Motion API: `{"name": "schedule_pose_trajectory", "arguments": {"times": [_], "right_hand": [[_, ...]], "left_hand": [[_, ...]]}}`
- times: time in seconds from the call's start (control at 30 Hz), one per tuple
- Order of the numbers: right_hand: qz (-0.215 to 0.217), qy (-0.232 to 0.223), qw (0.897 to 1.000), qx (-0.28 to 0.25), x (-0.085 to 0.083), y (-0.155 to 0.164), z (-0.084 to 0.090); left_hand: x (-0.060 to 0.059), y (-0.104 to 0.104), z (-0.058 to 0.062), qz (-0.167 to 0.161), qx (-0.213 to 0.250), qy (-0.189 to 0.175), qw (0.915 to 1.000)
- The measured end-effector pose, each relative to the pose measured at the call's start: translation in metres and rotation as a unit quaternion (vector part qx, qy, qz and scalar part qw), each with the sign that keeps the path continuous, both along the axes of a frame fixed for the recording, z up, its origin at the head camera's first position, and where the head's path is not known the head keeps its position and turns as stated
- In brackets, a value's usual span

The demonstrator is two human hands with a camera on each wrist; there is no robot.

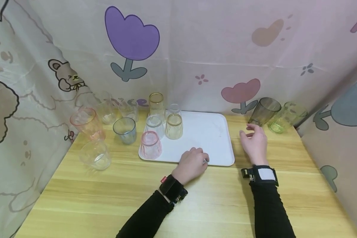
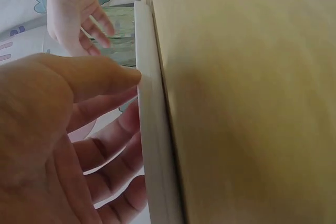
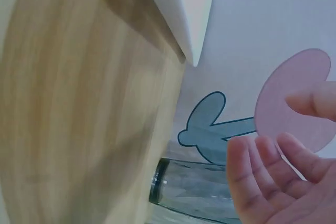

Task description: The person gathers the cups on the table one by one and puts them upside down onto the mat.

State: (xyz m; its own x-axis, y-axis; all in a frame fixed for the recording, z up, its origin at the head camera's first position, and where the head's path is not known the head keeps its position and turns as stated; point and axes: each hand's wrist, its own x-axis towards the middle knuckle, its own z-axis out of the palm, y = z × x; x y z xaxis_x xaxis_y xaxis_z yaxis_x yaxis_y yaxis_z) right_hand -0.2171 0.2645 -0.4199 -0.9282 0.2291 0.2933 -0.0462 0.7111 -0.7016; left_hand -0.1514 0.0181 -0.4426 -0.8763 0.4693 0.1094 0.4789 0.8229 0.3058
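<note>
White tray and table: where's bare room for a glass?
Free: right part of the white tray, between its glasses and right rim; near left of the table, between the front clear glass and left sleeve. Crowded: the tray's left side; table left of it; back right corner, with a dark glass and green glass.

Left hand (image 2: 55, 111): cut by left-wrist view's left edge | grey glass (image 3: 194, 186): partly behind right hand (image 3: 286, 182), right-wrist view | black sleeves (image 1: 148, 215): cut by head view's bottom edge
</note>
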Motion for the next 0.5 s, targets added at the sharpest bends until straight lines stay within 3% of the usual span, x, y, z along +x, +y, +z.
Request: {"name": "schedule_pose_trajectory", "arguments": {"times": [0.13,0.27,0.4,0.5], "right_hand": [[-0.025,0.015,0.999,-0.032,-0.003,0.003,-0.002],[-0.077,0.033,0.992,-0.090,-0.012,0.010,-0.003],[-0.122,0.016,0.974,-0.188,-0.027,0.019,0.001],[-0.130,-0.010,0.952,-0.276,-0.037,0.028,0.003]], "left_hand": [[0.001,0.001,-0.001,0.003,0.000,-0.016,0.9999],[0.001,0.002,-0.001,-0.001,0.005,-0.015,0.9999],[0.000,0.002,0.000,0.003,0.006,-0.015,0.9999],[0.000,0.002,0.000,0.005,0.007,-0.017,0.9998]]}}
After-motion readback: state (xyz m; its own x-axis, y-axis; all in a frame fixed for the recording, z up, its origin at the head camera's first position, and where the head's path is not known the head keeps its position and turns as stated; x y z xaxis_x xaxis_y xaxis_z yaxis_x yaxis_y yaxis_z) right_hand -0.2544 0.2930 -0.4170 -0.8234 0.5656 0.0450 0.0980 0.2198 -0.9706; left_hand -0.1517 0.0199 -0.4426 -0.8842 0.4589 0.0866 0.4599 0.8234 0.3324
